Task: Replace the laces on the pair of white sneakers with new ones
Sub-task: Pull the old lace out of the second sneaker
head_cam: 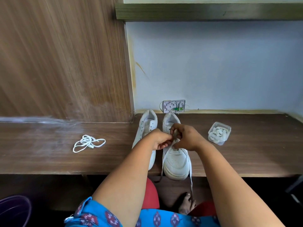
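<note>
Two white sneakers stand side by side on the wooden desk (49, 159), toes toward me. The left sneaker (145, 128) has bare eyelets and no lace. A white lace (190, 171) runs through the right sneaker (176, 163), and both its ends hang over the desk's front edge. My left hand (161, 140) and my right hand (185, 138) meet over that shoe's eyelets, each pinching the lace. A loose coiled white lace (88, 143) lies on the desk to the left. A small clear plastic box (219, 133) holding white laces sits to the right.
A wooden panel (62, 59) rises at the back left, and a pale wall (213, 66) with a small open wiring box (174, 106) stands behind the shoes. A purple tub (14, 210) sits under the desk at the left. My bare foot (186, 203) rests below.
</note>
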Demonstrator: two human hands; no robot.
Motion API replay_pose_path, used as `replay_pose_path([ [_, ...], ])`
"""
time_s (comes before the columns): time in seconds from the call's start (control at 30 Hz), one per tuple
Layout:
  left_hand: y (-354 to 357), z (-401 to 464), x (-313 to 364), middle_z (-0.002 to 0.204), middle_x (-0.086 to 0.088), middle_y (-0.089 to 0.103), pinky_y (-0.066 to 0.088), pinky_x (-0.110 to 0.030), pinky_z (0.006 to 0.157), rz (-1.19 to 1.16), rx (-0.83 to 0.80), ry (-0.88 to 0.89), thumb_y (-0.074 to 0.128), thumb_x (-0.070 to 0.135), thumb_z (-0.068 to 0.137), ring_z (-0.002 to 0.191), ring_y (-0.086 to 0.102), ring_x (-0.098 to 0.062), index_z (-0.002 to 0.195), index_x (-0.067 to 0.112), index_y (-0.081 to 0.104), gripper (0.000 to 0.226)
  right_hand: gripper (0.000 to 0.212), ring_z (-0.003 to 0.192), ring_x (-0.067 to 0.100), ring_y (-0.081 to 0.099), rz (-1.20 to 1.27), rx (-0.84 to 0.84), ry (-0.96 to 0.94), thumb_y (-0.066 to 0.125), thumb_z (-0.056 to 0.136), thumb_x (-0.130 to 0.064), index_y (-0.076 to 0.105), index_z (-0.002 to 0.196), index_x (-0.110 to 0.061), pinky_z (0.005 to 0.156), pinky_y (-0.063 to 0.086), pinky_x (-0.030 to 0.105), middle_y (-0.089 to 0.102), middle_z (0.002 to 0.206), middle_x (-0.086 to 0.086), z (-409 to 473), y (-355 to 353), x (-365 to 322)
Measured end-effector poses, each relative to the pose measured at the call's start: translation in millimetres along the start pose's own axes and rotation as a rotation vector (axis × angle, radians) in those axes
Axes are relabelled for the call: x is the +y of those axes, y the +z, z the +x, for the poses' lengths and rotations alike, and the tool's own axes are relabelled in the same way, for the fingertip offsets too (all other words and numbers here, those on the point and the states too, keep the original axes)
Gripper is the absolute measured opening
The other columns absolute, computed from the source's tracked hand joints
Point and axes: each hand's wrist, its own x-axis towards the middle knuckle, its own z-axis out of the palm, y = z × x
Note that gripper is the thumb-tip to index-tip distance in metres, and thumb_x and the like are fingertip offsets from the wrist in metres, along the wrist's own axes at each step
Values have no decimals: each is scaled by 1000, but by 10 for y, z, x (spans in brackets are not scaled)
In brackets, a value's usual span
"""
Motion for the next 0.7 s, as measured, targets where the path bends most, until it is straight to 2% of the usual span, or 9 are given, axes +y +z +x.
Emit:
replay_pose_path([
  [0.1,-44,-28,3,43,8,51,35,-9,39,-61,-72,-50,60,16,89,39,44,-1,66,14,54,23,32,45,2,38,79,43,-24,85,56,-5,59,66,-19,50,32,17,45,48,-13,-19,-36,-13],
  [0.2,-51,-30,1,42,8,53,36,-10,41,-112,-98,-64,58,13,90,45,48,-2,67,15,54,23,23,48,-1,44,190,-123,-64,88,61,-8,66,70,-13,54,35,12,54,49,-18,-49,-61,-84],
  [0.27,-53,-14,-7,53,4,56,38,-11,40,-147,-115,-77,57,15,91,44,50,-3,69,15,55,23,27,62,-5,53,67,-310,-57,87,64,-17,75,87,-19,64,39,9,64,68,-20,-66,-30,-144],
  [0.33,-54,0,-6,60,4,49,34,-11,38,-122,-107,-90,56,22,93,47,44,-4,67,17,52,27,38,66,-5,51,-152,-382,-12,86,65,-25,75,101,-27,64,36,6,58,73,-22,-67,44,-169],
  [0.4,-50,11,-7,60,5,43,28,-11,38,-97,-91,-91,56,26,93,50,36,-4,64,19,48,31,33,64,-4,47,-242,-343,-2,84,68,-27,75,100,-26,61,34,8,51,69,-22,-52,92,-207],
  [0.5,-54,3,-10,56,4,41,24,-12,37,-62,-83,-68,58,23,90,48,32,-5,62,18,47,30,13,68,1,48,-284,-291,1,77,76,-26,74,88,-23,63,37,17,51,71,-16,-64,79,-221],
  [0.6,-82,9,-16,57,4,40,19,-13,36,-17,-101,-52,58,15,83,47,27,-5,63,17,48,23,12,69,11,49,-387,-535,159,67,84,-26,64,87,-15,57,37,18,52,72,-8,-137,-110,-229],
  [0.67,-95,22,-15,56,4,40,18,-14,36,-14,-103,-47,59,13,80,46,26,-6,64,16,50,19,14,54,16,41,-410,-718,327,65,83,-19,57,77,-9,47,33,19,47,64,0,-238,-308,-278],
  [0.7,-98,30,-17,56,5,40,18,-14,37,-10,-98,-46,59,13,80,45,26,-6,64,16,50,18,15,48,15,35,-344,-749,361,65,82,-14,54,71,-11,44,29,18,43,59,1,-285,-398,-287],
])
